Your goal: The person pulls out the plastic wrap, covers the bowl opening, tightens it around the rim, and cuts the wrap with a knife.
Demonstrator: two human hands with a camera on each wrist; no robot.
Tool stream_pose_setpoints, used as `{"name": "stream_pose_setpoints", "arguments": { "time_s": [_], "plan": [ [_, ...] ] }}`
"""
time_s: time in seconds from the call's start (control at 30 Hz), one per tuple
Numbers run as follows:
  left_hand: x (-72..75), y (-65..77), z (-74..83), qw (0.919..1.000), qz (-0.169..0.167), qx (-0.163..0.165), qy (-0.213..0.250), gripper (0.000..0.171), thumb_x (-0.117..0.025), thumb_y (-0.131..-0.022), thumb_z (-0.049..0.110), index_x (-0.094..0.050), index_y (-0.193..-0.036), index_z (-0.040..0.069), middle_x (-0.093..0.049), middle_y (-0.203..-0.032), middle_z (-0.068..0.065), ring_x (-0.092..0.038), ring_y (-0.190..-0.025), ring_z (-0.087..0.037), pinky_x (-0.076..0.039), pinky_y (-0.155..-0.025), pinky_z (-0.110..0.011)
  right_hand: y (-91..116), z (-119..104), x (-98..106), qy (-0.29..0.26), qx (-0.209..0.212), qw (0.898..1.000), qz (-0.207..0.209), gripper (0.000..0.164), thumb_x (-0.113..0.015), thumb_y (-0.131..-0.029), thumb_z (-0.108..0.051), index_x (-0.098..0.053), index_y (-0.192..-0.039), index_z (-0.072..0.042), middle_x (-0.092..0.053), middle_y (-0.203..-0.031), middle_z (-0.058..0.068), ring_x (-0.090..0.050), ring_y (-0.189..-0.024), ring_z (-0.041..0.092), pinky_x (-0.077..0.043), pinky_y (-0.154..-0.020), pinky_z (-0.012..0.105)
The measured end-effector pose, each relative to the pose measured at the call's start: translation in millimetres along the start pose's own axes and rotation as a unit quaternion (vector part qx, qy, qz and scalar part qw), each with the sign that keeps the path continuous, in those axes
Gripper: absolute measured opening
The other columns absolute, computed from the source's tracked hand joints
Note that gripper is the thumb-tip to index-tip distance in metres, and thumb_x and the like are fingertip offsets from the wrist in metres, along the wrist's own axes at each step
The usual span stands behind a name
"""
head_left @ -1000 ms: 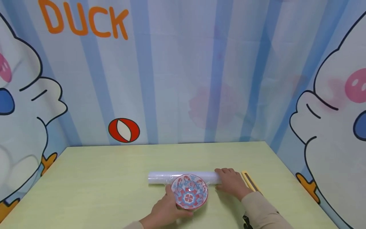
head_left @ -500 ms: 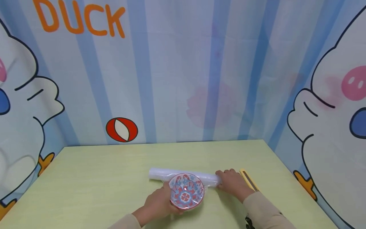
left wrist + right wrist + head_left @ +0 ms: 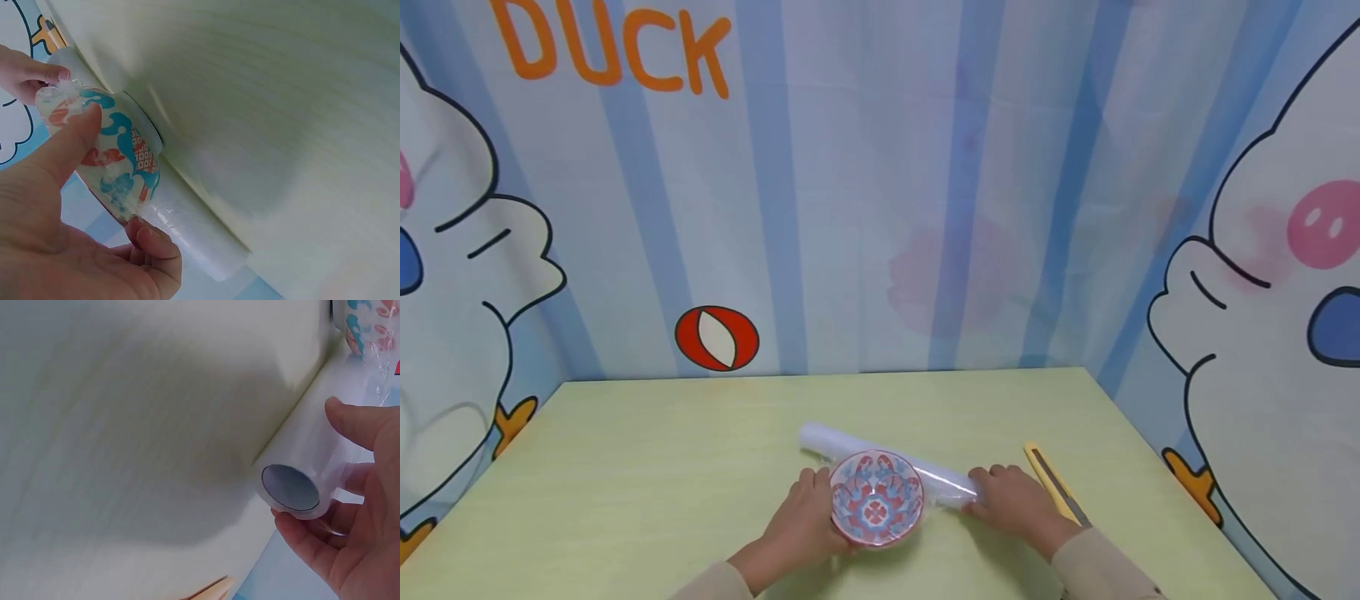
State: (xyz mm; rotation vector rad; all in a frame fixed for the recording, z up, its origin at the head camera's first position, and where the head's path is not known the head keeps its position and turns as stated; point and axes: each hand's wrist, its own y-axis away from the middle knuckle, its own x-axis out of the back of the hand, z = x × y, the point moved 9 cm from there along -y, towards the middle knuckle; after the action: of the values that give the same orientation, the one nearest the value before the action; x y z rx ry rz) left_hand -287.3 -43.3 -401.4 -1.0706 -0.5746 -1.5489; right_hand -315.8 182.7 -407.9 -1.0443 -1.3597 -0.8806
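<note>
We see the left hand [image 3: 805, 521] gripping a round bowl [image 3: 877, 500] with red, blue and white pattern, covered by clear plastic film [image 3: 59, 92]; whether its base touches the pale yellow-green worktop [image 3: 662, 467], we cannot tell surely. The right hand [image 3: 1018, 504] grips one end of a white cylindrical roll [image 3: 943, 482], slantwise behind the bowl. A slim yellow cutter [image 3: 1051, 479] lies nearby.

- bowl [image 3: 877, 498], lower middle: red and blue print on white, red flower bang in the centre, red rim. Outside's got blue swirls plus a red lattice patch
- roll [image 3: 942, 481], just behind it: shiny milky white
- cutter [image 3: 1054, 485], lower right: yellow, dark strip down it
- table [image 3: 685, 467]: plain pale yellow-green
- backdrop [image 3: 850, 167], up top: light blue with darker blue stripes, orange lettering [image 3: 689, 54] upper left
- sleeves [image 3: 1105, 567], bottom edge: beige
</note>
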Motion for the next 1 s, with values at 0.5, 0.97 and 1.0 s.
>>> {"name": "stream_pose_setpoints", "arguments": {
  "time_s": [0.5,0.97,1.0],
  "plan": [
    [6.5,-2.6,-22.6,0.9988,-0.044,0.012,0.019,0.09,-0.088,-0.051,0.024,-0.045,-0.124,-0.008,-0.044,-0.099,-0.013,-0.045,-0.089,-0.024,-0.046,-0.082,-0.045,22,-26,-7,-0.01,0.059,0.998,-0.029,0.044,-0.06,-0.081,-0.05,-0.056,-0.094,-0.008,-0.051,-0.069,-0.003,-0.044,-0.059,0.011,-0.039,-0.053,0.03],
    [8.9,-1.4,-26.9,0.9962,-0.072,0.009,0.048,0.089,-0.084,-0.056,0.01,-0.04,-0.131,-0.009,-0.045,-0.1,-0.015,-0.045,-0.087,-0.025,-0.044,-0.078,-0.042,34,-38,-17,-0.035,0.042,0.996,-0.068,0.052,-0.059,-0.079,-0.054,-0.052,-0.097,-0.006,-0.047,-0.072,-0.002,-0.043,-0.059,0.012,-0.038,-0.053,0.029],
    [9.6,-0.8,-26.1,0.9965,-0.072,0.009,0.041,0.089,-0.083,-0.058,0.013,-0.038,-0.132,-0.011,-0.046,-0.103,-0.018,-0.047,-0.091,-0.027,-0.045,-0.082,-0.045,35,-39,-17,-0.032,0.039,0.996,-0.068,0.052,-0.059,-0.079,-0.054,-0.052,-0.096,-0.006,-0.047,-0.071,-0.002,-0.043,-0.059,0.013,-0.038,-0.053,0.029]
  ]
}}
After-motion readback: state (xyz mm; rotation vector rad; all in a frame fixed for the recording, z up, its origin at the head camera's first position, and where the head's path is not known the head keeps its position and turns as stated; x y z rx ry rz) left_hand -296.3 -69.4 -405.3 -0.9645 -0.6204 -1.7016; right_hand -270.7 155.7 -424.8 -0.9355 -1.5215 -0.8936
